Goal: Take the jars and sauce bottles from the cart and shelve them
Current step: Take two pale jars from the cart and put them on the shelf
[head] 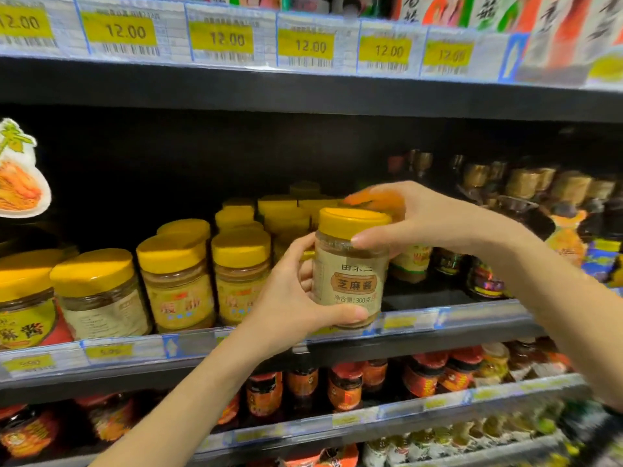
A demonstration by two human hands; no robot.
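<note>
A yellow-lidded jar of sesame paste (pixel 350 274) with a beige label is upright just in front of the middle shelf's edge (pixel 472 318). My left hand (pixel 286 305) wraps its lower left side, thumb across the base. From the right, my right hand (pixel 418 217) holds the jar near the lid, thumb on the front and fingers behind. Rows of similar yellow-lidded jars (pixel 178 278) stand on the shelf to the left. The cart is out of sight.
Dark sauce bottles and gold-lidded jars (pixel 526 210) crowd the shelf at right. Red-labelled jars (pixel 344 389) fill the shelf below. Yellow price tags (pixel 222 38) line the shelf above. A dark gap (pixel 421 294) lies on the shelf behind the held jar.
</note>
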